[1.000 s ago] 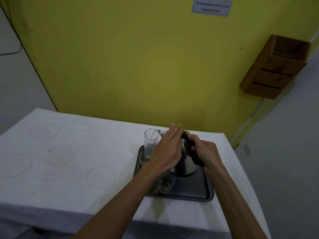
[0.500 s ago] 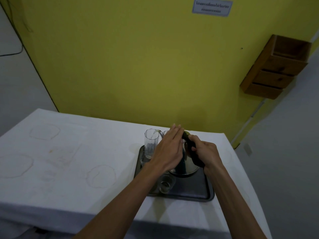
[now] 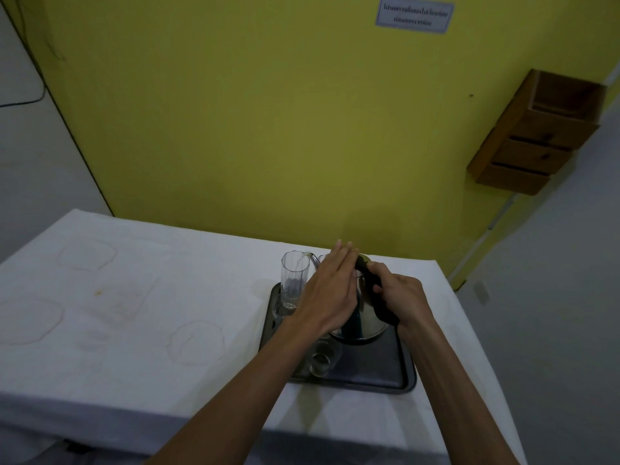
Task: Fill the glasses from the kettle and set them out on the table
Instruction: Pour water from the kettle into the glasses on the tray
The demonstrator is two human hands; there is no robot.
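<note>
Head view first. Where is the kettle?

— It sits tilted over a dark tray (image 3: 385, 380) at the table's (image 3: 134, 297) 3 o'clock end. The steel kettle (image 3: 367, 317) leans toward 10 o'clock, its spout at the rim of a tall glass (image 3: 294, 280).

— Is anything coming out?

— A thin stream drops from the spout into that tall glass, which stands upright on the tray's 10 o'clock corner with a little liquid at its bottom.

— And the hands?

— The right hand (image 3: 402, 297) has its fingers wrapped tight around the kettle's black handle. The left hand (image 3: 330, 290) lies flat on top of the kettle, fingers straight and pressed together, pointing toward 12 o'clock, clasping nothing.

— Any other glasses?

— A short glass (image 3: 323, 359) rests on the tray at about 7 o'clock from the kettle, partly hidden under the left forearm. Another rim shows just behind the left fingertips, mostly covered.

— What about the rest of the scene?

— The white cloth shows faint ring-shaped stains toward 9 o'clock. Behind the table is a yellow wall (image 3: 235, 129) with a small sign (image 3: 415, 15) at 1 o'clock and a wooden box shelf (image 3: 536, 135) at 3 o'clock.
</note>
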